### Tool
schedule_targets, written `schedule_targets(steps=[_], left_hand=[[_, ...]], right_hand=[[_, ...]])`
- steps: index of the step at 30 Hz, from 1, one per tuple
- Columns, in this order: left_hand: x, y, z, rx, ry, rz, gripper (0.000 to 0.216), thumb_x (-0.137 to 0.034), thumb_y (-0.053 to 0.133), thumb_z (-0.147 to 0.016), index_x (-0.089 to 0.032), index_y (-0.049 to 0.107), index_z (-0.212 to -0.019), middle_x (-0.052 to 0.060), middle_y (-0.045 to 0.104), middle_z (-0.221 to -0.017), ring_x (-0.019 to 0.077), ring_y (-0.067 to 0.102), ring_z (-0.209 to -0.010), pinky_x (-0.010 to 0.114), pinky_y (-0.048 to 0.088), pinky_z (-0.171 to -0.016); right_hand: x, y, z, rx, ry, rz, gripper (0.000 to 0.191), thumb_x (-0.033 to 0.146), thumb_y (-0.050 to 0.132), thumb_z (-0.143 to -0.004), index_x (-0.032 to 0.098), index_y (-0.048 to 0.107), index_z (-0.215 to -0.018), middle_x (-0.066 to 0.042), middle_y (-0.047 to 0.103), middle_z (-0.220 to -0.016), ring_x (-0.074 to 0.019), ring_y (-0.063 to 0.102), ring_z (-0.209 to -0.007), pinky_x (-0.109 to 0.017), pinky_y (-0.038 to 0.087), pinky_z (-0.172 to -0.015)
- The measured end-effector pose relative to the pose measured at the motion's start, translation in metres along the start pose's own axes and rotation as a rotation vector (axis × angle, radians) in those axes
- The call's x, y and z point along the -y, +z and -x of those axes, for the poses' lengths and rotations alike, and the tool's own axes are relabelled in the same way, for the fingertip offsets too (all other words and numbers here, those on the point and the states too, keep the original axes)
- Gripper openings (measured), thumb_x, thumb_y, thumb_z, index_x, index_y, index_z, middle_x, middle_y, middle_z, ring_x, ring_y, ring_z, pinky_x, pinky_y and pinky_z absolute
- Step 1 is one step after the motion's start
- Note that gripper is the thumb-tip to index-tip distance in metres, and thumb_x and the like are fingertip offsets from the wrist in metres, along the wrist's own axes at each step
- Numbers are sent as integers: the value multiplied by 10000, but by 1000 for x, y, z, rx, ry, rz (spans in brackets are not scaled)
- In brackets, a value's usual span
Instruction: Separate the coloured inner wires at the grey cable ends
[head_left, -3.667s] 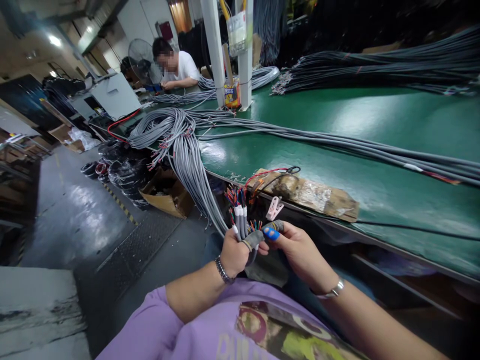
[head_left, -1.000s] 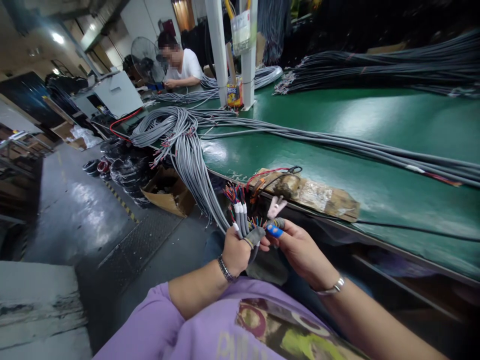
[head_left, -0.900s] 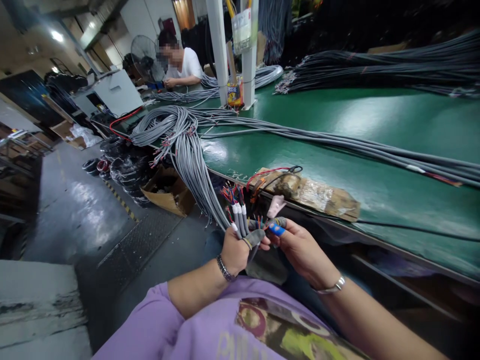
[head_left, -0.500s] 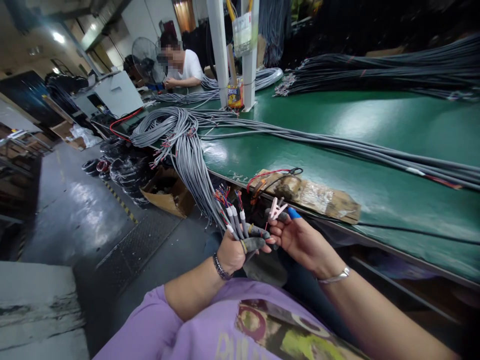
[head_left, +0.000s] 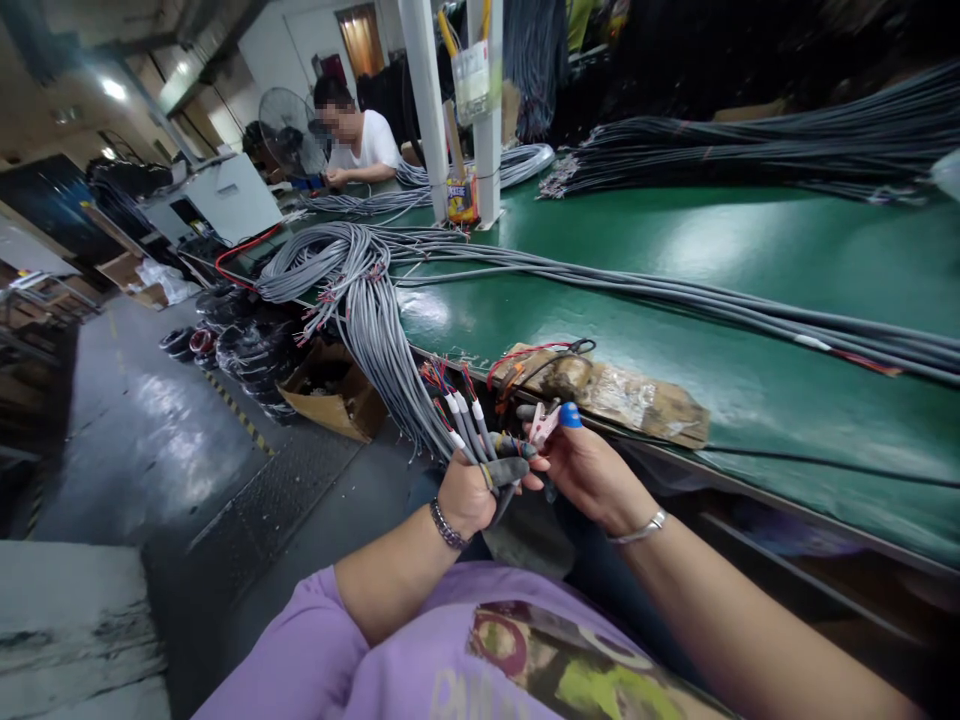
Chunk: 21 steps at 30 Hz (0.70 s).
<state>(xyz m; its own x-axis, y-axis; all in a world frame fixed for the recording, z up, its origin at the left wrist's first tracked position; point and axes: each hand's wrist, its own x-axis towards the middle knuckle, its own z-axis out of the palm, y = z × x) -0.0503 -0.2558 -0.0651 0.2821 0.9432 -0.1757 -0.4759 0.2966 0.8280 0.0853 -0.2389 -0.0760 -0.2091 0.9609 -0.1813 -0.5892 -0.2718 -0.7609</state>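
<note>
My left hand (head_left: pixel 469 492) is closed around a bunch of grey cables (head_left: pixel 463 425) whose stripped ends show white sleeves and red and blue wires. The bunch runs up over the edge of the green bench (head_left: pixel 675 300). My right hand (head_left: pixel 589 465), with a blue cap on one fingertip and grey caps on others, pinches a pink clip (head_left: pixel 541 422) just right of the cable ends. Both hands hover in front of the bench edge, above my lap.
A taped cardboard pad (head_left: pixel 630 392) with red and black leads lies on the bench edge. Long grey cable bundles (head_left: pixel 675 290) cross the bench. White posts (head_left: pixel 457 110) stand behind. Another person (head_left: pixel 356 140) works at the far end. A cardboard box (head_left: pixel 330 395) and black coils sit on the floor.
My right hand has left the cable ends, lifted toward the bench edge and taken hold of the pink clip. My left hand tilted the cable bunch slightly left.
</note>
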Motion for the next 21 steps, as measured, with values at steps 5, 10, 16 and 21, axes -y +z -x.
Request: schedule_targets(steps=[5, 10, 16, 21], left_hand=[[3, 1, -1, -20, -26, -8, 324, -287, 827, -488, -112, 687, -722, 70, 702, -667, 130, 622, -508, 190, 359, -450], [4, -2, 1, -22, -40, 4, 353, -308, 838, -484, -113, 686, -735, 74, 708, -694, 132, 625, -512, 185, 341, -428], [8, -10, 7, -29, -64, -22, 370, -338, 848, -499, -105, 697, -743, 92, 712, -742, 144, 637, -556, 216, 422, -510], [19, -19, 12, -28, -69, -142, 383, -379, 833, -543, -110, 740, -799, 121, 720, -827, 205, 667, -749, 275, 497, -658]], right_hand=[[2, 7, -1, 28, 9, -113, 428, 624, 646, -732, 201, 604, -782, 23, 509, -555, -122, 426, -419, -289, 415, -385], [-5, -3, -1, -38, 15, -103, 453, 641, 618, -744, 190, 629, -785, -10, 578, -613, -127, 479, -455, -279, 436, -418], [-17, -32, 4, -133, 5, -9, 468, 661, 603, -742, 201, 686, -775, -56, 653, -730, -166, 597, -616, -300, 536, -584], [-16, -47, 21, -239, -57, 207, 392, 588, 701, -697, 201, 711, -761, -58, 677, -731, -166, 586, -620, -293, 516, -571]])
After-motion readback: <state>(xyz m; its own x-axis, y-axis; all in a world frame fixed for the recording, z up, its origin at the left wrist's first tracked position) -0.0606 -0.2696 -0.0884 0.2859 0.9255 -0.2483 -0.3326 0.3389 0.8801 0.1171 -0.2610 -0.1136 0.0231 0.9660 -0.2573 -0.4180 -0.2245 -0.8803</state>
